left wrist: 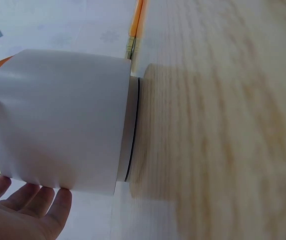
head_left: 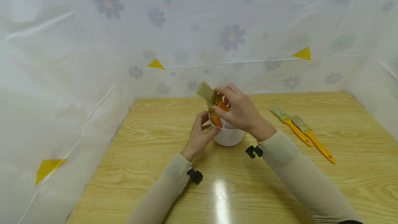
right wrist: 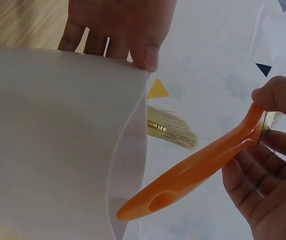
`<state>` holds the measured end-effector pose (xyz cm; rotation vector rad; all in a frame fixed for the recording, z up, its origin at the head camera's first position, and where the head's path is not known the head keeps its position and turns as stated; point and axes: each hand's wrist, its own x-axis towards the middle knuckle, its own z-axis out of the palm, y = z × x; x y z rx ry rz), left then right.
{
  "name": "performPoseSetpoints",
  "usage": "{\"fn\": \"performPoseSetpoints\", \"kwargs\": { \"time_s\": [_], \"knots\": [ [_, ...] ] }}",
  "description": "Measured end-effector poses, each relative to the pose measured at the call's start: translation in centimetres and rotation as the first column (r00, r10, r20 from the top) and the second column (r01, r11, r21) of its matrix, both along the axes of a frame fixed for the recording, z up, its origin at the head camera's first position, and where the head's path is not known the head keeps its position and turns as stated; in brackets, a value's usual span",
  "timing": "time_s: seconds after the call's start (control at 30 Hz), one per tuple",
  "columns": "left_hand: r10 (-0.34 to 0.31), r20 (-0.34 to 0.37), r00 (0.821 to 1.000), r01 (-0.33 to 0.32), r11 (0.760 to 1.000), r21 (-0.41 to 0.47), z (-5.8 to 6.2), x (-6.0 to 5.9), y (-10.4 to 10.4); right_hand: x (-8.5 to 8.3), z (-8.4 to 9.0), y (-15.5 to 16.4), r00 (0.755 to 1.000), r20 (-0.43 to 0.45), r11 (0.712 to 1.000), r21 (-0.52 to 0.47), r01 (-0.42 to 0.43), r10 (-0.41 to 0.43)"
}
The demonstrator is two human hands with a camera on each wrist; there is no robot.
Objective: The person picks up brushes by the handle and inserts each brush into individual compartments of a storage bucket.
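A white cup (head_left: 228, 136) (left wrist: 58, 120) (right wrist: 58, 140) stands on the wooden table (head_left: 280, 182). My left hand (head_left: 206, 123) (left wrist: 23, 210) (right wrist: 118, 25) grips the cup at its rim, thumb on one side and fingers on the other. Just above the cup, my right hand (head_left: 222, 104) (right wrist: 262, 115) pinches an orange-handled paintbrush (head_left: 211, 96) (right wrist: 197, 170) near its ferrule. It is tilted, bristles up and to the left, with the handle's end at the cup's mouth. A second brush (right wrist: 170, 127) sticks bristles-first out of the cup.
Two more orange-handled brushes (head_left: 290, 123) (head_left: 312, 137) lie side by side on the table to the right of the cup. One brush (left wrist: 135, 25) shows beyond the cup in the left wrist view. A flowered plastic sheet (head_left: 217, 37) walls in the back and sides.
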<state>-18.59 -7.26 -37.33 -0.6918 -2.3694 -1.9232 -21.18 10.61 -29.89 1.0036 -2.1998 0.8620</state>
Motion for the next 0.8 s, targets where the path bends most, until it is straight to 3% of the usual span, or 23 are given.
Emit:
{"fn": "performPoseSetpoints", "kwargs": {
  "time_s": [0.8],
  "knots": [
    [-0.003,-0.005,1.000,0.003,1.000,0.011,0.0,0.1,0.0,-0.2,-2.5,1.1,1.000,0.023,0.999,0.028,0.016,-0.017]
  ]
}}
